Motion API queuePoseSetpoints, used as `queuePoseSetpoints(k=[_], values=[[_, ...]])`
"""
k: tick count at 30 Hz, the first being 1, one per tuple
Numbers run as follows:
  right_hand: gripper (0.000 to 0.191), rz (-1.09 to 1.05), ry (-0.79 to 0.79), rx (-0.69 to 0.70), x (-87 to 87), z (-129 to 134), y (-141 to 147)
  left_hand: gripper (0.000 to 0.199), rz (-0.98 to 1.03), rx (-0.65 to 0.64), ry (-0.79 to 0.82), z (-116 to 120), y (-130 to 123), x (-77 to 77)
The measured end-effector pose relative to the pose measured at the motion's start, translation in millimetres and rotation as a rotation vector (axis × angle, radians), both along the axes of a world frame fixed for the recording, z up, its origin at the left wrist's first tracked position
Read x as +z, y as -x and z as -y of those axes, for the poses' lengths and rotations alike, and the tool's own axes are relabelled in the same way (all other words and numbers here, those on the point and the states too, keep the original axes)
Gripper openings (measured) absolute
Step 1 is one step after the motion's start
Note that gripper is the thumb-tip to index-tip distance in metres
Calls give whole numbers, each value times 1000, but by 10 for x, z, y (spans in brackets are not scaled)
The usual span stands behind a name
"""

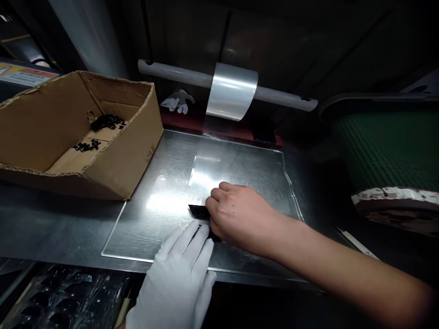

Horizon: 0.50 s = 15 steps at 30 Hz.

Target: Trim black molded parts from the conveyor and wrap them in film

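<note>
Fingers of the bare right hand (236, 214) curl on a thin, shiny black piece (197, 210), likely light, stiff and slippery, best held by its edges, beside the straight-fingered, white-gloved left hand (173, 281), above a flat, clear sheet (260, 169).

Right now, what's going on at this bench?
A person works with both hands over a clear sheet on a metal bench. The bare right hand is curled over a black piece, its fingertips hidden. The white-gloved left hand lies close by, fingers extended. An open cardboard box holding small black parts stands to the left; a roll of film sits on a bar behind.
</note>
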State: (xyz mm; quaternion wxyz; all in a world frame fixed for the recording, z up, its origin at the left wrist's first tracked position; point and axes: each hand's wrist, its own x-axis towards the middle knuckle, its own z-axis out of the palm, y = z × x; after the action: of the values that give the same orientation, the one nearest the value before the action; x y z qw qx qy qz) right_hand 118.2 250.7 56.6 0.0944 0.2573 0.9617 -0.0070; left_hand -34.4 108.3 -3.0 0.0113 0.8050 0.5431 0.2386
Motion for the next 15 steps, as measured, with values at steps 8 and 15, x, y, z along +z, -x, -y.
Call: queuePoseSetpoints(k=[8,15], values=[[16,-55,48,-176,166,23,-120,36,89,19,-15,57,55,46],[21,-404,26,-801,-72,549,-1809,39,266,93,29,6,392,74]])
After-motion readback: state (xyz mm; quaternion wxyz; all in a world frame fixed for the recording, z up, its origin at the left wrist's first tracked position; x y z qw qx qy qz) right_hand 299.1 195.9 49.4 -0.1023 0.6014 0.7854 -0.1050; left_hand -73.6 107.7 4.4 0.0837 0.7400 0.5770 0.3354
